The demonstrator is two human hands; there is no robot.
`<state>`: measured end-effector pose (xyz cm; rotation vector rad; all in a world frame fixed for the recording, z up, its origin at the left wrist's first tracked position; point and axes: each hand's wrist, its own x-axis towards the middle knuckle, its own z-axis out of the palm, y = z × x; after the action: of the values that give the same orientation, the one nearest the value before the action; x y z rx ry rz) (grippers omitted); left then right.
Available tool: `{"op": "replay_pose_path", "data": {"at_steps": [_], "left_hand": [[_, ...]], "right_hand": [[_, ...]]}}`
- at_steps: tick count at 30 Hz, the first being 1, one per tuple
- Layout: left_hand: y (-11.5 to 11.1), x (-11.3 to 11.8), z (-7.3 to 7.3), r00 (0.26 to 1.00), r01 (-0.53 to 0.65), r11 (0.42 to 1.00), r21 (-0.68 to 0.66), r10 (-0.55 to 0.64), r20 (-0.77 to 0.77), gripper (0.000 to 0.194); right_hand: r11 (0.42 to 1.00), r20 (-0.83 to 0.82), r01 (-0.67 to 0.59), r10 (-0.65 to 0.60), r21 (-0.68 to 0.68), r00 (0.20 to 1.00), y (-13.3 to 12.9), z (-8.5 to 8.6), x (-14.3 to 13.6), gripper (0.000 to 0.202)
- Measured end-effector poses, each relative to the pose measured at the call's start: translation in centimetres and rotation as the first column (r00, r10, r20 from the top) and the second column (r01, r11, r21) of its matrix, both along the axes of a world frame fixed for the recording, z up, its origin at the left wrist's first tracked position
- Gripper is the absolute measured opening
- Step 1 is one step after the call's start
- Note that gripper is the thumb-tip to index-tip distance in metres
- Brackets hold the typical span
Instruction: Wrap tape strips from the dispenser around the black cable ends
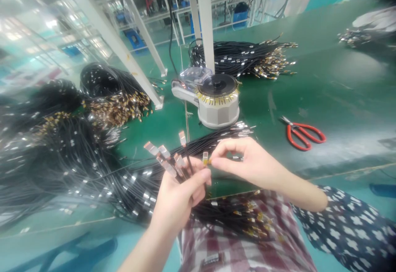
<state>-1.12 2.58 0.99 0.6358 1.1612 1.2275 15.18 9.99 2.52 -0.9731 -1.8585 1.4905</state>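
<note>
My left hand (182, 189) is closed around several black cables, whose flat metal connectors (166, 151) fan out above the fingers. One more connector (205, 156) sticks up past its fingertips, with a piece of amber tape (206, 162) at its base. Thumb and forefinger of my right hand (247, 158) pinch the end of that tape. Just beyond my hands, a round white tape dispenser (218, 111) has short amber strips hanging around its black top. A bundle of black cables (213, 140) lies between the dispenser and my hands.
Red-handled nippers (305, 133) lie on the green table (324, 86) at right. Cable heaps (114, 94) cover the left side, and another bundle (241, 57) lies behind the dispenser. White posts (206, 24) rise from the table. More cables (244, 214) rest on my lap.
</note>
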Motion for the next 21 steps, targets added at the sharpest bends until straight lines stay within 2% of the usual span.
{"op": "replay_pose_path", "data": {"at_steps": [7,12,16,21], "left_hand": [[0.0,-0.2,0.1,0.999,0.009,1.0,0.025,-0.01,0.048,0.013],[0.3,-0.6,0.3,0.989,0.096,0.995,-0.006,-0.095,0.115,0.017],[0.4,-0.6,0.4,0.993,0.087,0.996,0.006,-0.088,0.08,0.017],[0.2,0.1,0.3,0.999,-0.036,0.999,0.034,0.037,-0.026,0.018]], "right_hand": [[0.997,-0.085,0.051,-0.056,-0.06,0.995,0.1,-0.6,-0.6,0.008],[0.985,-0.254,-0.032,-0.011,-0.167,0.967,0.3,-1.3,-1.1,0.01],[0.998,-0.27,0.057,-0.061,-0.023,0.961,-0.2,-1.7,-1.5,0.01],[0.971,-0.194,0.208,-0.183,0.118,0.964,-1.4,-1.2,-1.8,0.013]]}}
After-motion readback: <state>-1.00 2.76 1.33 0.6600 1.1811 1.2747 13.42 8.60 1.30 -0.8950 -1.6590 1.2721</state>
